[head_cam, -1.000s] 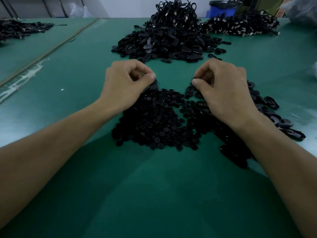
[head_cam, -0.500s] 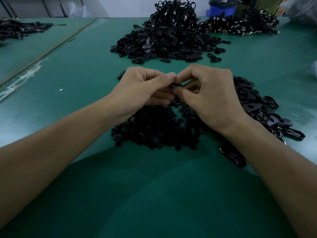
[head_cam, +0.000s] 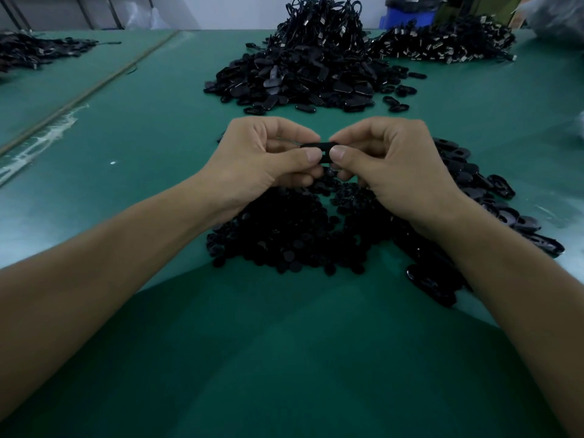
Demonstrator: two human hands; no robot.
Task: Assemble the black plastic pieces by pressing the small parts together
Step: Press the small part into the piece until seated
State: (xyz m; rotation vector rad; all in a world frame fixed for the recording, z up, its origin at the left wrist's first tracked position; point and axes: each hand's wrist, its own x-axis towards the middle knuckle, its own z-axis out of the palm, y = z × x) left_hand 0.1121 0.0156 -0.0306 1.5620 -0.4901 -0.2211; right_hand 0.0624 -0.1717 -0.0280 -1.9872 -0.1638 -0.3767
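A small black plastic piece (head_cam: pixel 322 150) sits between both hands, above the table. My left hand (head_cam: pixel 262 159) pinches its left end with thumb and curled fingers. My right hand (head_cam: pixel 388 162) pinches its right end the same way, thumbs almost touching. Under the hands lies a heap of small round black parts (head_cam: pixel 284 235). A heap of larger oval black pieces (head_cam: pixel 493 197) spreads to the right, partly hidden by my right forearm.
The green table (head_cam: pixel 151 159) carries a big pile of black pieces with looped cords (head_cam: pixel 313 64) straight ahead, another pile (head_cam: pixel 442 45) at the far right and one (head_cam: pixel 34 52) at the far left. A blue bin (head_cam: pixel 407 14) stands behind.
A second ago each hand was picking in its own heap, apart. They lifted and came together at the middle, and now both pinch one black piece with the thumbs on top.
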